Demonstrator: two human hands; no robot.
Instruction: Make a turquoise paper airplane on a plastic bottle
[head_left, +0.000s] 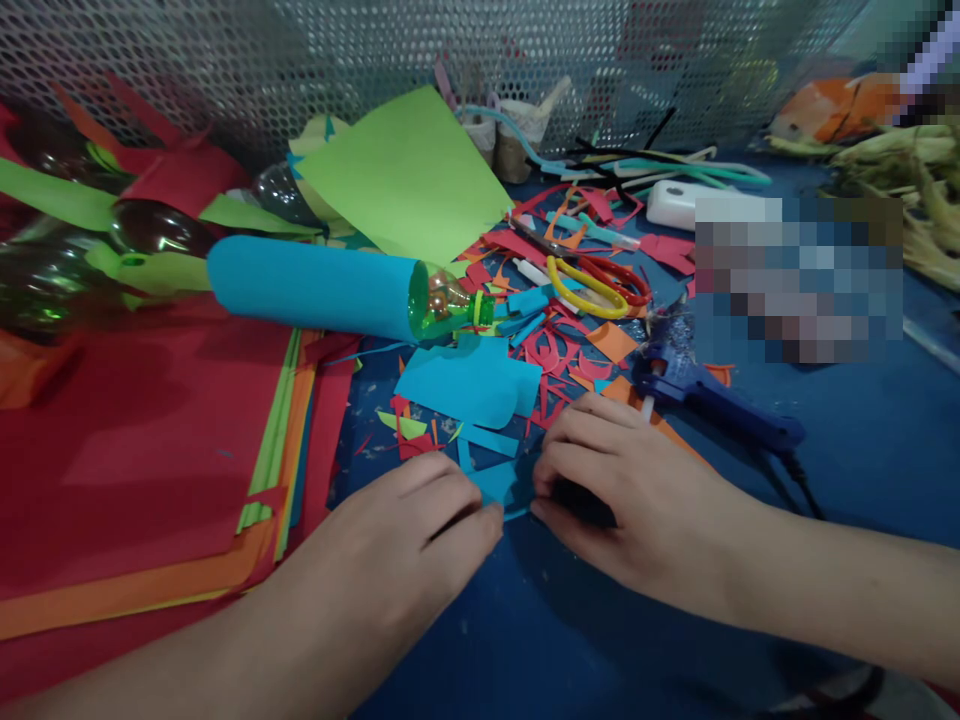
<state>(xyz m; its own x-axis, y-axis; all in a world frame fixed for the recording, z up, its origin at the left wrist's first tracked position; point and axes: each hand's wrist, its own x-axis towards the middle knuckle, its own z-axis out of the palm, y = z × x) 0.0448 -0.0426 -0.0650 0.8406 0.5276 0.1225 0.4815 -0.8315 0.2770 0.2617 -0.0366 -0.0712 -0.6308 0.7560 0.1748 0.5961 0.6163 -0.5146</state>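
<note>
A small piece of blue paper spans the gap between my two hands, low over the blue table. My left hand is closed on its left end, thumb and fingers pinched together. At the other end my right hand curls round with fingertips and thumb pinching the edge. Just beyond lies a larger cut sheet of blue paper among red, orange and green scraps. A green plastic bottle wrapped in a blue paper sleeve rests on its side behind that.
A dark blue glue gun lies beyond my right hand, its cord trailing right. Scissors with yellow and red handles sit among scraps. Stacked coloured paper fills the left, with bottles behind. A perforated metal panel stands at the back.
</note>
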